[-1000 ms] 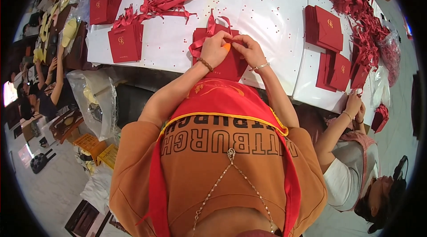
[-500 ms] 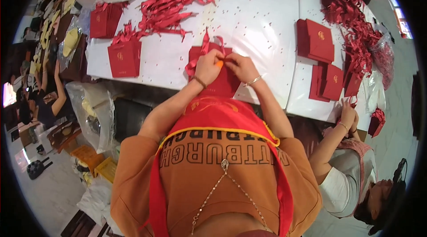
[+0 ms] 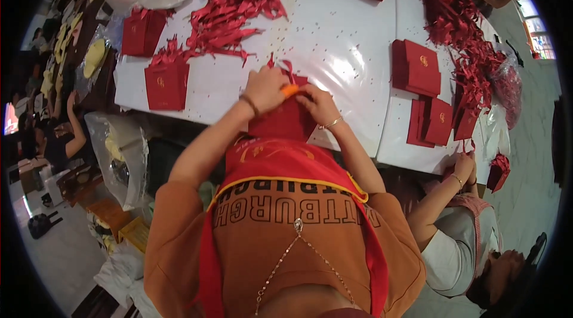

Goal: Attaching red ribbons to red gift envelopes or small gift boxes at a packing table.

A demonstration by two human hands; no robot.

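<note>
Bent over a white table (image 3: 352, 116), a person works at a red bag (image 3: 282, 122) that lies flat at the near edge, beneath both hands and against the red apron (image 3: 271, 160). The left hand (image 3: 267, 86) is curled over the bag's upper part, an orange cover (image 3: 290, 90) on its thumb; its fingertips are hidden, so its grip cannot be told. The right hand (image 3: 320, 106) bends its fingers in toward the thumb at the bag's upper edge, though whether it pinches anything cannot be made out. A ribbon (image 3: 287, 66) loops up just beyond the knuckles. A hard tug on that loop could crease the bag or tear its edge, and with so little table before the apron, a nudge from the body might tip it off. The small dots (image 3: 325, 40) strewn about could stick to it or slip inside. As for containers, the bag's mouth is covered by the hands and any contents stay unseen; the stacked bags (image 3: 164, 88) at left look flat. At far right, a clear sack (image 3: 508, 88) holds a red mass, too blurred to name. Below the table's left side, a plastic bag (image 3: 132, 178) shows something pale yellow within.
</note>
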